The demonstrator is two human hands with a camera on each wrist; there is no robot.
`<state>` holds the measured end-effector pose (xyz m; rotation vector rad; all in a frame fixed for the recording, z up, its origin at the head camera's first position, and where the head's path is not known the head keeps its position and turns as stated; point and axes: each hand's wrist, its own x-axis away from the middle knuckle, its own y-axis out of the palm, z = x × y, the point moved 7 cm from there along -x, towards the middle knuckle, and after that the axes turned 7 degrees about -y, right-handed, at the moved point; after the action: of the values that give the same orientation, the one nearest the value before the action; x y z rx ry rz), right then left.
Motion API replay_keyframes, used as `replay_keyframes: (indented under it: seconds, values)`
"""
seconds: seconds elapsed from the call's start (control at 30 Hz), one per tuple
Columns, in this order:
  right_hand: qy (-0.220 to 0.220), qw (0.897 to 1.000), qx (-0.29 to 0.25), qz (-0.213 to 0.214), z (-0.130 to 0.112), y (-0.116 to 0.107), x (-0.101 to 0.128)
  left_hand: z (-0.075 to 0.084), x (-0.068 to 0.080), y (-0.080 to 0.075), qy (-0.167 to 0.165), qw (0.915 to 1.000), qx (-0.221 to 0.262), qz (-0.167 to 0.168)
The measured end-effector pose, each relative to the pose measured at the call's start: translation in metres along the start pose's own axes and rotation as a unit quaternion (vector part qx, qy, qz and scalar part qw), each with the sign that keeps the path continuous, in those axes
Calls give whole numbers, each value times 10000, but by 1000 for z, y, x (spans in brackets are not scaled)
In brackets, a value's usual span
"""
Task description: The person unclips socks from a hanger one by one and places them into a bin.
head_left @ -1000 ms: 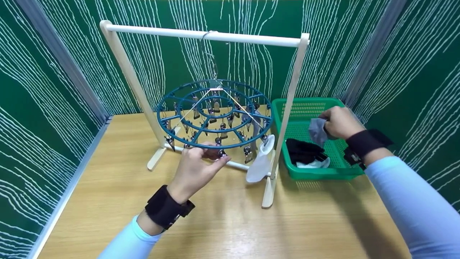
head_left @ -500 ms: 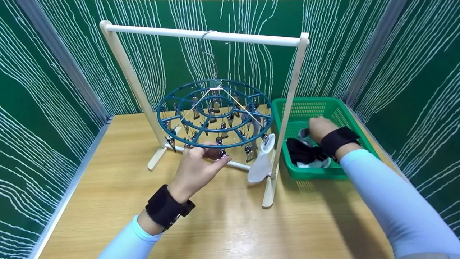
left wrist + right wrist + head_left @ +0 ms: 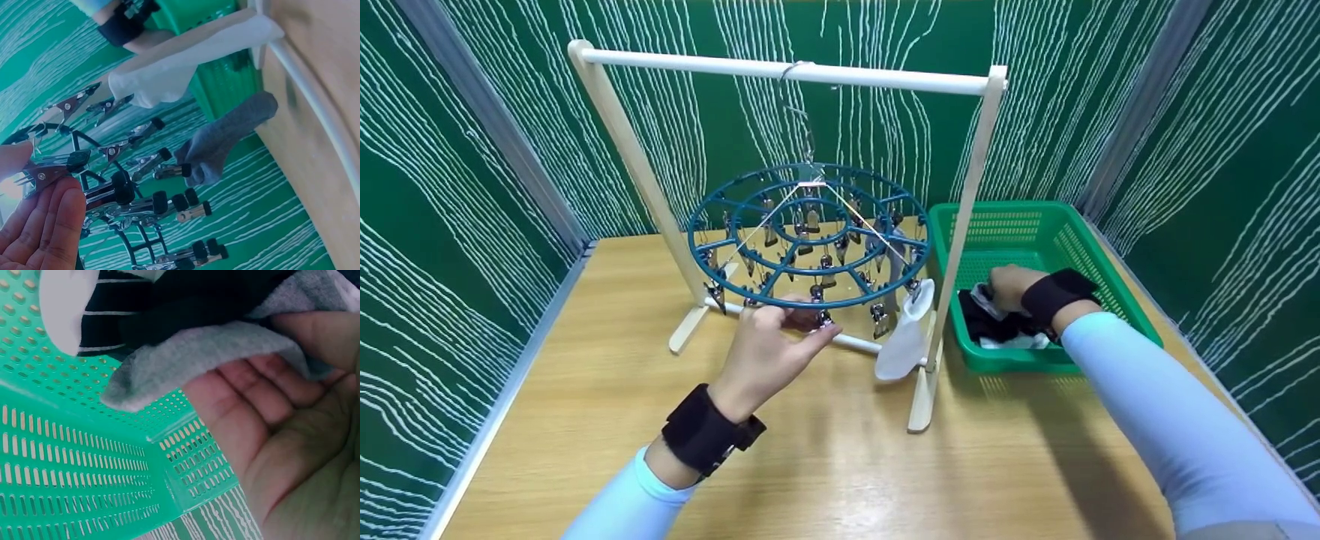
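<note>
My left hand [image 3: 780, 334] pinches a metal clip [image 3: 45, 174] at the front rim of the round teal clip hanger [image 3: 855, 303]. The hanger hangs from the white rack's bar [image 3: 885, 79]. A white sock [image 3: 904, 337] and a grey sock [image 3: 225, 140] hang from clips on its right side. My right hand [image 3: 1009, 287] is down in the green basket [image 3: 1020, 221], with fingers and thumb curled round a grey sock [image 3: 185, 360]. This sock lies on a pile of black socks [image 3: 982, 319] and white ones.
The rack's right post and foot [image 3: 922, 397] stand between the hanger and the basket. Green patterned walls close in the wooden table [image 3: 840, 465] at the back and on both sides. Many free clips [image 3: 152, 202] hang from the hanger's rings.
My right hand has gone down from above the basket, with the grey sock, onto the sock pile inside it. My left hand has stayed on the clip.
</note>
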<state>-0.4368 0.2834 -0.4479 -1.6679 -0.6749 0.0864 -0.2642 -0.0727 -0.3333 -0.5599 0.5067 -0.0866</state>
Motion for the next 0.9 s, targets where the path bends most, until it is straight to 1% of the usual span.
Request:
replay_keyframes:
  seconds: [0.1,0.17,0.27,0.4,0.5,0.63,0.73,0.83,0.9]
  values:
    - [-142,9996,-187,177,1,-6,4,1,0,-1,51,10000,-28,29]
    - [-253,9986,-220,407,1,-13,8,1,0,-1,70,10000,-14,33]
    - [-294,9964,-350,720,-1,-23,16,0,1,-2,71,10000,50,6]
    - [-330,9913,-584,1129,-11,-37,31,-1,1,-3,69,9999,135,7]
    - [-491,9843,-799,1496,-23,-47,44,-2,1,-4,43,9999,151,28]
    - [-659,9701,-1130,2043,-40,-60,61,-4,2,-5,-29,9999,164,46]
    - [-786,9565,-1260,2513,-53,-69,73,-5,2,-7,-81,9998,160,78]
    - [-1009,9377,-1271,3073,-68,-79,86,-6,1,-9,-94,9998,166,109]
    - [-1221,9209,-1232,3490,-80,-85,95,-6,1,-10,-95,9997,169,127]
